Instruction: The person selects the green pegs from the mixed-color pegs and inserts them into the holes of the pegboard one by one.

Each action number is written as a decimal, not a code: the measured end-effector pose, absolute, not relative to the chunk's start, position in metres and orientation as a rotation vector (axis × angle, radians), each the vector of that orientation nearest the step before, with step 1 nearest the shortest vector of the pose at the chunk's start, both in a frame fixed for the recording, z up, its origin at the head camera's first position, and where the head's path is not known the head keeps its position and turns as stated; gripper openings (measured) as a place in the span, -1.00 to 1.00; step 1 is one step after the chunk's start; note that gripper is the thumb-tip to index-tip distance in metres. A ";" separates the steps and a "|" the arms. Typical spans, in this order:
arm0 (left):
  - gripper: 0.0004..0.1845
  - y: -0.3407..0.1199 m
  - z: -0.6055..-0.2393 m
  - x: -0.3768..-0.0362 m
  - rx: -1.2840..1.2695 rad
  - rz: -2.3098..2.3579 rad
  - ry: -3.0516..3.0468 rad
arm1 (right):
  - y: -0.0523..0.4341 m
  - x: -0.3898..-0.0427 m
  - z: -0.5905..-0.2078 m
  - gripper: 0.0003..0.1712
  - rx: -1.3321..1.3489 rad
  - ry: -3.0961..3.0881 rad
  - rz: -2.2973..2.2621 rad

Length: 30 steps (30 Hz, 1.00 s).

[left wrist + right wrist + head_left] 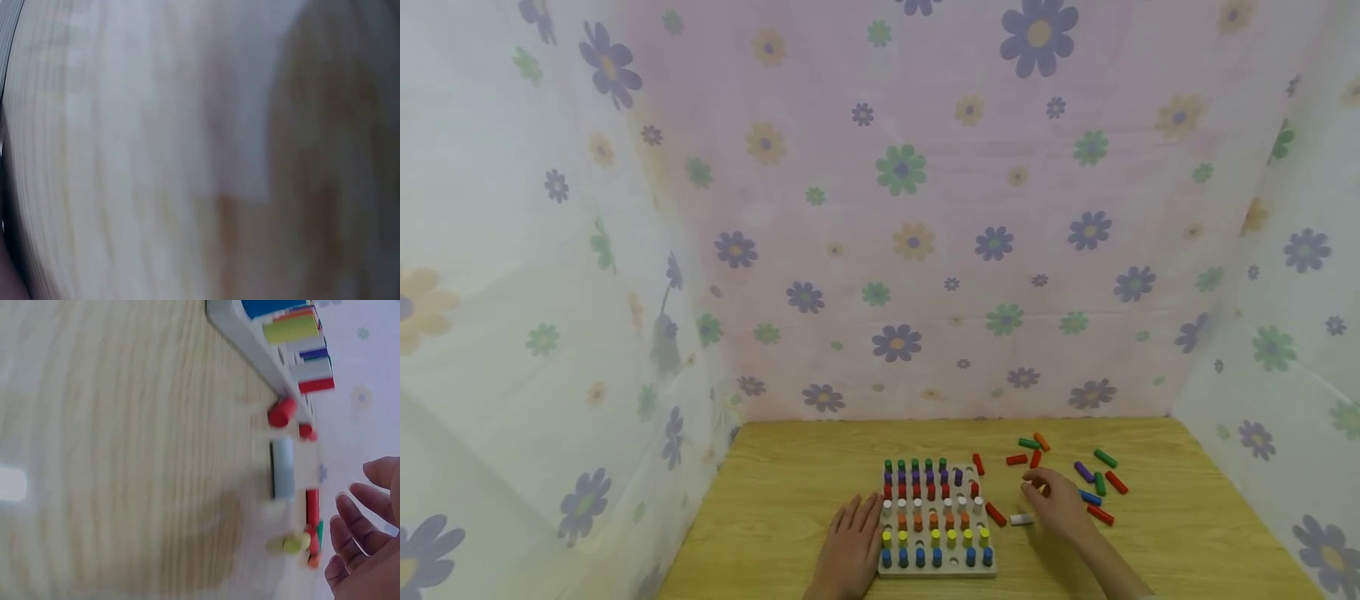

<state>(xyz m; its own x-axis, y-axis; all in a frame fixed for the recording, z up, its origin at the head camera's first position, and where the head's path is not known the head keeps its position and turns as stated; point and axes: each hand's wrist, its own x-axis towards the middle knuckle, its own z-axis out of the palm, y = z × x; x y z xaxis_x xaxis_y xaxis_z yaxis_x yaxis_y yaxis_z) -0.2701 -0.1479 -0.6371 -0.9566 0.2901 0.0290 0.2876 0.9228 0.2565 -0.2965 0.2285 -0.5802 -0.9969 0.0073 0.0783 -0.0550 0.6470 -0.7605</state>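
A pale pegboard [938, 573] holds rows of green, purple, red, white, orange, yellow and blue pegs, with some bare holes among them. My left hand [848, 546] lies against the board's left edge, fingers extended; the left wrist view is only a blur of wood grain. My right hand [1058, 504] hovers right of the board, and in the right wrist view its fingers [359, 525] are loosely bent with nothing between them. Close to those fingertips is a yellow peg [295, 542]. A white peg [1022, 519] and a red peg [996, 514] lie between board and right hand.
Several loose pegs are scattered on the wooden table [775, 475] at the right, including a purple peg [1084, 472], a blue peg [1090, 497] and an orange peg [1042, 442]. Flowered cloth [925, 275] walls enclose the table's back and sides.
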 end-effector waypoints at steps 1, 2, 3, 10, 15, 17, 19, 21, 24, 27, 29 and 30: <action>-0.35 -0.148 -0.637 -0.270 0.460 0.404 3.073 | 0.234 -0.294 -0.580 -0.74 0.038 -2.789 1.288; -0.35 -0.147 -0.637 -0.270 0.459 0.403 3.074 | 0.239 -0.292 -0.579 -0.74 0.026 -2.794 1.296; -0.35 -0.147 -0.637 -0.270 0.458 0.402 3.073 | 0.245 -0.290 -0.578 -0.73 0.018 -2.803 1.291; -0.34 -0.147 -0.634 -0.270 0.455 0.414 3.073 | 0.282 -0.282 -0.581 -0.72 0.011 -2.812 1.128; -0.35 -0.148 -0.634 -0.269 0.447 0.422 3.066 | 0.305 -0.279 -0.584 -0.63 -0.072 -2.784 1.024; -0.35 -0.148 -0.633 -0.269 0.443 0.429 3.064 | 0.313 -0.279 -0.585 -0.55 -0.124 -2.789 1.015; -0.35 -0.147 -0.632 -0.268 0.443 0.435 3.063 | 0.321 -0.279 -0.586 -0.49 -0.182 -2.804 1.039; -0.35 -0.147 -0.631 -0.268 0.447 0.441 3.061 | 0.328 -0.280 -0.587 -0.44 -0.225 -2.820 1.069; -0.36 -0.147 -0.629 -0.267 0.457 0.443 3.065 | 0.335 -0.281 -0.590 -0.42 -0.256 -2.840 1.105; -0.36 -0.148 -0.628 -0.266 0.466 0.436 3.069 | 0.338 -0.281 -0.593 -0.40 -0.273 -2.844 1.125; -0.36 -0.148 -0.627 -0.265 0.472 0.430 3.071 | 0.339 -0.282 -0.593 -0.38 -0.284 -2.849 1.128; -0.36 -0.148 -0.627 -0.265 0.473 0.428 3.071 | 0.339 -0.283 -0.593 -0.38 -0.284 -2.853 1.128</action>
<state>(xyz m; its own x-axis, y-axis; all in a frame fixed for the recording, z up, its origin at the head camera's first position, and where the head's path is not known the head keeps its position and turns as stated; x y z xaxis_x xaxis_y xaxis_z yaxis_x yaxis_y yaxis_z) -0.2653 -0.1481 -0.6272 -0.9545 0.2962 0.0357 0.2947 0.9173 0.2678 -0.2832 0.3394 -0.5927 -0.9811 0.1929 -0.0117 0.1487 0.7150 -0.6832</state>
